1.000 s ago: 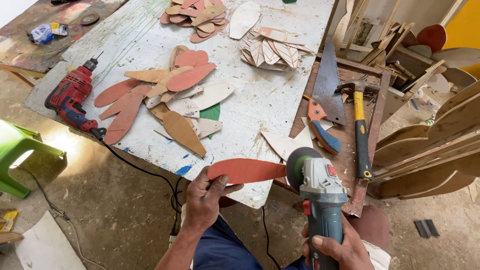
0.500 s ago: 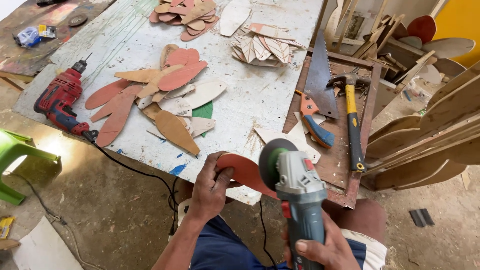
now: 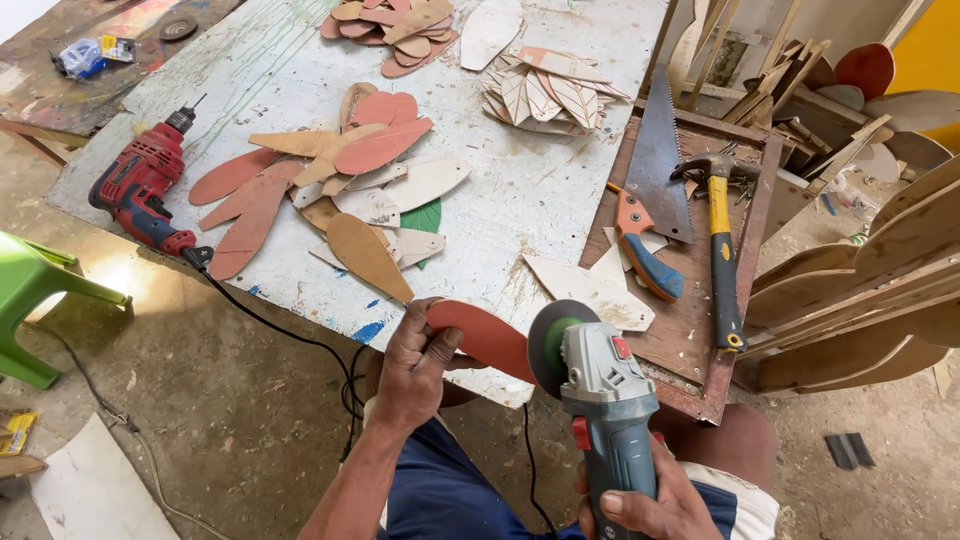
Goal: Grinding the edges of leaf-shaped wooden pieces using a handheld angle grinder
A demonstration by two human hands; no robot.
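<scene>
Flat red-brown leaf-shaped wooden cutout (image 3: 487, 337), held level past the table edge, one rounded end pinched, other end meeting the disc. Grey-bodied angle grinder (image 3: 600, 400) with green guard, disc upright, body pointing away from the table.

Daylight fills the workshop, bright and even across the pale worktable (image 3: 560, 190). A hard sun patch glares on the floor beside the green stool (image 3: 40, 290), nearly blown out. Shadows stay soft. Everything looks sharp, though straight edges bow slightly toward the corners.
</scene>
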